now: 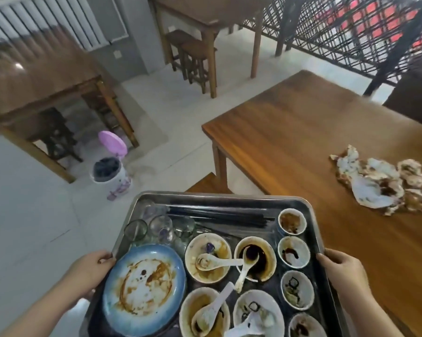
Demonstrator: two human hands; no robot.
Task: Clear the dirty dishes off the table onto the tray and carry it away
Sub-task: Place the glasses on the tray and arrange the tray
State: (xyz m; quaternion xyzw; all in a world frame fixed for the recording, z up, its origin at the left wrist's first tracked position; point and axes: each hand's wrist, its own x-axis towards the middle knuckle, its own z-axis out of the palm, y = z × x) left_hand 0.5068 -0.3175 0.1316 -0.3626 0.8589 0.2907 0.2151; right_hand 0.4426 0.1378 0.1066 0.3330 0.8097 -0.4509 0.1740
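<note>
Gripping the tray point(229, 194) between my left hand point(88, 271) and right hand point(343, 271), one curled on each side rim; table point(290, 142) lies right, floor point(35, 215) left.

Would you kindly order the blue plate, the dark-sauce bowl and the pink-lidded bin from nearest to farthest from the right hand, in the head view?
From the right hand:
1. dark-sauce bowl, middle of the tray.
2. blue plate, tray's left side.
3. pink-lidded bin, on the floor beyond.
</note>
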